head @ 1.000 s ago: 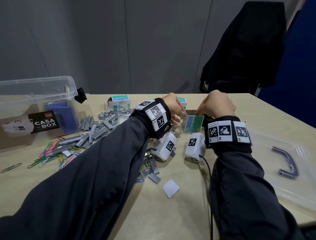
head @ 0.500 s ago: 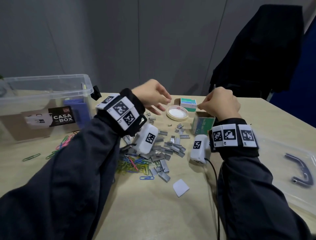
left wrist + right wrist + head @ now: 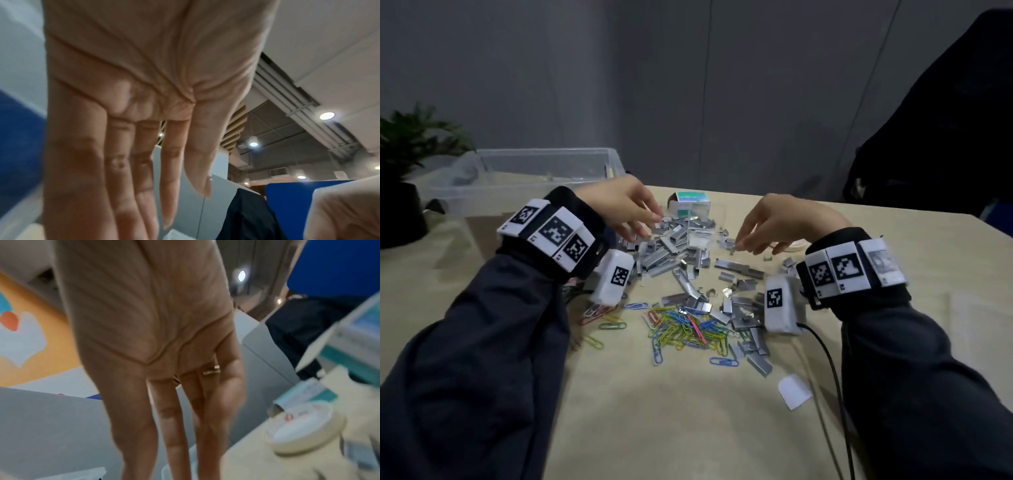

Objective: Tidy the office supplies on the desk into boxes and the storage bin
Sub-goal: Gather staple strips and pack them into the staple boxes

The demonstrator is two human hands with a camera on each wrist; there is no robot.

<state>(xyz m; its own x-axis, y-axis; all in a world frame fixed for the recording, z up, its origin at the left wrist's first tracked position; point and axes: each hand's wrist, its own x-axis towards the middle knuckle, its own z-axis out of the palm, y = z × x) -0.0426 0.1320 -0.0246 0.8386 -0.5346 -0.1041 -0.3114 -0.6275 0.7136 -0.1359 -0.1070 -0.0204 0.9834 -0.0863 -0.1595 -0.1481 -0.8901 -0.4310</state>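
Above the staples (image 3: 674, 246), left hand (image 3: 619, 202) and right hand (image 3: 787, 219), fingers loosely spread, both empty.

Both arms are covered to the wrist by dark, charcoal-coloured long sleeves (image 3: 493, 329) of a smooth cloth. Each wrist wears a black band: the left band (image 3: 551, 236) carries a row of three white tiles printed with black square-pattern markers, and the right band (image 3: 854, 267) carries a like row. Below each band hangs a rounded white camera housing, the left housing (image 3: 614, 279) and the right housing (image 3: 780, 303), each bearing one black marker. A thin black cable (image 3: 832, 377) leaves the right housing and runs along the sleeve. The right hand (image 3: 156, 331) wears what seems a gold ring (image 3: 211, 370), though that view is blurred.
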